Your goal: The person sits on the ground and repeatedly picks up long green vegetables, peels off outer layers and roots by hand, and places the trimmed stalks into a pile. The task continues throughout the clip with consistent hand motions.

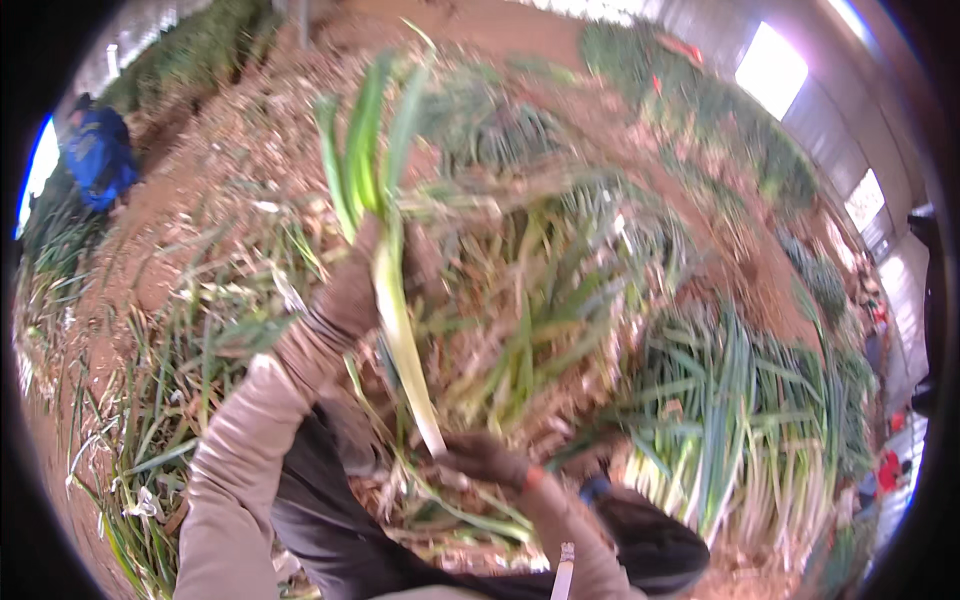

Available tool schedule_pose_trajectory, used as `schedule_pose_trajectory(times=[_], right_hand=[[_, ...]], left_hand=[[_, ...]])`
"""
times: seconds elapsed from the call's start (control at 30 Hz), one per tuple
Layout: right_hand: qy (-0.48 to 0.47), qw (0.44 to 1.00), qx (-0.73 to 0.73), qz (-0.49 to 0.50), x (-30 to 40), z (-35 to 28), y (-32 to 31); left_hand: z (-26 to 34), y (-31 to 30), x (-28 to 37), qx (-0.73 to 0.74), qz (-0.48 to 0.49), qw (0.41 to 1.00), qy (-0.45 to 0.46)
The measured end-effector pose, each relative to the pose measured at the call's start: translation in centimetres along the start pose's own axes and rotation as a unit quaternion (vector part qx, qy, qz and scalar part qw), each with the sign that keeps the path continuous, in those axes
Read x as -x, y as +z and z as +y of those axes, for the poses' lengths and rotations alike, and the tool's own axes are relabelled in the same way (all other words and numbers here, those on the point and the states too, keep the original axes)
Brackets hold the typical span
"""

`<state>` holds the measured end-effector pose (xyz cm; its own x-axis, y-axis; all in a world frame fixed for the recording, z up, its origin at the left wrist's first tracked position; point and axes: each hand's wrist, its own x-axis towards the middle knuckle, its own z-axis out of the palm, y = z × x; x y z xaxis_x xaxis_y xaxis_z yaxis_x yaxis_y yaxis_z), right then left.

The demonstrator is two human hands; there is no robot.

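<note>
A leek [401,330] with a pale stalk and green leaves slants across the middle of the view. My left hand [360,262], in a dark brown glove, is closed around it where the leaves begin to fan out. At the lower, white end of the stalk is my right hand [484,457], also dark-gloved, its fingers touching the root end; blur hides how they are set. Loose leeks and leaves [540,322] lie on the ground beyond my hands. To the right, many leeks [727,427] lie side by side in a pile, white ends towards me.
Leaf scraps [180,375] litter the reddish soil around my legs. A person in blue [101,154] is at the far left. Green heaps [705,105] stand along the back right. A cigarette-like white stick [562,574] shows at the bottom edge. More people [889,471] are at the far right.
</note>
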<state>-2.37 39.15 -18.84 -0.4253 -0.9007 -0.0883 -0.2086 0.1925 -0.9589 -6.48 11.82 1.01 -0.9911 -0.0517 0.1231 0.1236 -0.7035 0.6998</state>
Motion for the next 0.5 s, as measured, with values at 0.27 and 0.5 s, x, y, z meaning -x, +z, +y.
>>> schedule_pose_trajectory(times=[0.27, 0.5], right_hand=[[0.126, 0.965, -0.159, 0.164, 1.3, 0.3, -3.3], [0.220, 0.755, -0.335, 0.520, 2.8, 18.5, -8.3]], left_hand=[[4.9, 0.0, 1.7, -0.071, 0.046, 0.996, 0.038], [4.0, -1.8, 3.0, -0.113, 0.149, 0.982, -0.027]])
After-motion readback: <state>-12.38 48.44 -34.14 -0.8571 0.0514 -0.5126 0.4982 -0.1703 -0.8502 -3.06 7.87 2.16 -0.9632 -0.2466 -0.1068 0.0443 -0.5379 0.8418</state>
